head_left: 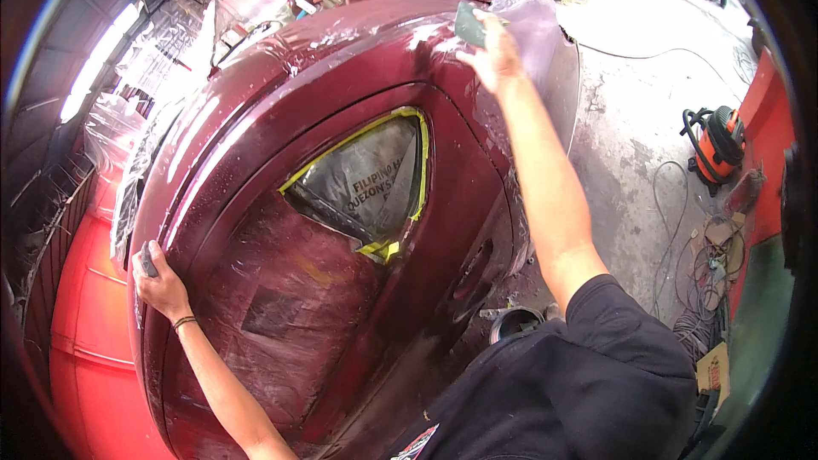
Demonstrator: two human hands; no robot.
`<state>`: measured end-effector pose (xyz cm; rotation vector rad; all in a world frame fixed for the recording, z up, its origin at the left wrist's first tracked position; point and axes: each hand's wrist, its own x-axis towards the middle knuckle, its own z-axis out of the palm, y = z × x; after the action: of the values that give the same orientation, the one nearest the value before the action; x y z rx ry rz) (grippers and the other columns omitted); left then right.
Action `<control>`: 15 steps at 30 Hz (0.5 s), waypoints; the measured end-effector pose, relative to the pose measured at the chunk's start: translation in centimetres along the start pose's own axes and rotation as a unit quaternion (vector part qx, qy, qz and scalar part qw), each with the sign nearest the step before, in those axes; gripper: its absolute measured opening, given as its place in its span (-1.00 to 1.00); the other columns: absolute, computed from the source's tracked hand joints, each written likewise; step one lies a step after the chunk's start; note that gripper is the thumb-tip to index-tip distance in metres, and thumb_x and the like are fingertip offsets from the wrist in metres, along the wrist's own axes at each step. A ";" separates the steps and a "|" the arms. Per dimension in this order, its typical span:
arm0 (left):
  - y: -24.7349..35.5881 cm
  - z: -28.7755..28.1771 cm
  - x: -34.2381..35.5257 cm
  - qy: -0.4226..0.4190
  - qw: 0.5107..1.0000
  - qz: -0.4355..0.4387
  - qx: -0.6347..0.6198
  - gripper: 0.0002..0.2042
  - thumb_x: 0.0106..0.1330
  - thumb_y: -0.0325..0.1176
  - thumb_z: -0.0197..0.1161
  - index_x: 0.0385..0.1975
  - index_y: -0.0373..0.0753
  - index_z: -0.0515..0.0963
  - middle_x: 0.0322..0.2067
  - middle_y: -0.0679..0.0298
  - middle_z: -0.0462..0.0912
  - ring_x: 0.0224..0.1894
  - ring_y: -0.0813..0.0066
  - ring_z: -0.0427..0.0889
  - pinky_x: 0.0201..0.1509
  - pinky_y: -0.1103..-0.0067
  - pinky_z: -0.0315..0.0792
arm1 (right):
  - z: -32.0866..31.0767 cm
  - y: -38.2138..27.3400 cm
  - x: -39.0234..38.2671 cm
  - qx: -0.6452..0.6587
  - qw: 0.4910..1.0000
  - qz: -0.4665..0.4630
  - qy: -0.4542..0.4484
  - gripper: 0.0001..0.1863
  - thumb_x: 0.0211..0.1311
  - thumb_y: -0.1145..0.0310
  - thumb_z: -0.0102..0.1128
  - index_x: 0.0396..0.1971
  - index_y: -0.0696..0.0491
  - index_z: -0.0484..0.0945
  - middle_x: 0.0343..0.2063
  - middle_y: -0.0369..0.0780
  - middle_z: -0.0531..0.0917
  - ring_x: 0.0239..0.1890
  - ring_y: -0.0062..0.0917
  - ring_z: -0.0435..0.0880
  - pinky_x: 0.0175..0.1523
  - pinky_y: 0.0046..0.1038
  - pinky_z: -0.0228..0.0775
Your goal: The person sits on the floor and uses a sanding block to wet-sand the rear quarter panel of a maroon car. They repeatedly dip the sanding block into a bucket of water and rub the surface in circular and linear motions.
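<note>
A glossy dark red car body [400,162] fills the middle of the view, wet-looking, with pale streaks on its upper panels. My right hand [496,58] reaches to the far panel and holds a grey-green sheet [469,24], which looks like sandpaper, against the surface. On the left, my left hand [162,285] rests at the edge of the roof, its fingers closed around a small dark grey piece [149,261] whose kind I cannot make out. Between my arms is a side window [362,175] covered with printed paper and edged by yellow masking tape [423,162].
An orange and black shop vacuum [718,143] stands on the concrete floor [613,119] at right, near tangled cables [711,268] and a cardboard box [714,370]. A round container [514,322] sits beside the car near my body. A bright red panel [94,324] lies left.
</note>
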<state>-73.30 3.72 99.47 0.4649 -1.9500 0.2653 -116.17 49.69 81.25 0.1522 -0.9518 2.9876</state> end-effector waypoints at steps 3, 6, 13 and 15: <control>0.0 0.5 -0.3 0.013 0.999 0.029 0.004 -0.63 0.57 -0.09 0.25 -0.12 -0.35 0.71 -0.20 -0.05 0.78 -0.14 -0.03 0.75 -0.02 0.22 0.54 | -4.2 0.8 -0.2 -0.028 0.998 -0.004 -0.054 -0.66 0.47 0.20 0.25 0.14 0.00 0.61 -0.01 -0.21 0.74 -0.02 -0.39 0.74 0.02 -0.17 0.67; 0.0 1.0 -0.2 -0.004 1.000 -0.003 0.017 -0.63 0.58 -0.08 0.24 -0.13 -0.34 0.72 -0.22 -0.04 0.79 -0.18 -0.03 0.76 -0.06 0.23 0.55 | -5.2 2.4 0.1 -0.107 0.994 0.021 -0.028 -0.69 0.43 0.23 0.37 0.07 0.00 0.66 -0.11 -0.26 0.77 -0.16 -0.52 0.74 -0.24 -0.38 0.70; -0.3 1.3 -0.2 0.000 1.000 -0.004 0.019 -0.63 0.57 -0.07 0.25 -0.13 -0.32 0.73 -0.27 -0.02 0.80 -0.20 0.02 0.77 -0.07 0.25 0.56 | -3.5 7.7 1.4 -0.380 0.915 -0.125 0.060 -0.59 0.27 0.21 0.55 0.05 0.08 0.73 -0.08 -0.19 0.85 -0.08 -0.44 0.82 0.09 -0.32 0.64; -0.4 0.8 -0.2 0.001 0.999 -0.015 0.029 -0.62 0.57 -0.07 0.25 -0.13 -0.32 0.74 -0.27 -0.01 0.80 -0.20 0.03 0.77 -0.07 0.26 0.56 | -2.6 7.5 1.0 -0.403 0.902 -0.141 0.063 -0.61 0.24 0.20 0.56 0.00 0.07 0.77 -0.08 -0.16 0.86 -0.05 -0.38 0.84 0.21 -0.28 0.59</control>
<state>-73.71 3.04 98.97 0.5301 -1.9369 0.3036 -117.69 45.08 74.89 0.0727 -1.8437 2.0946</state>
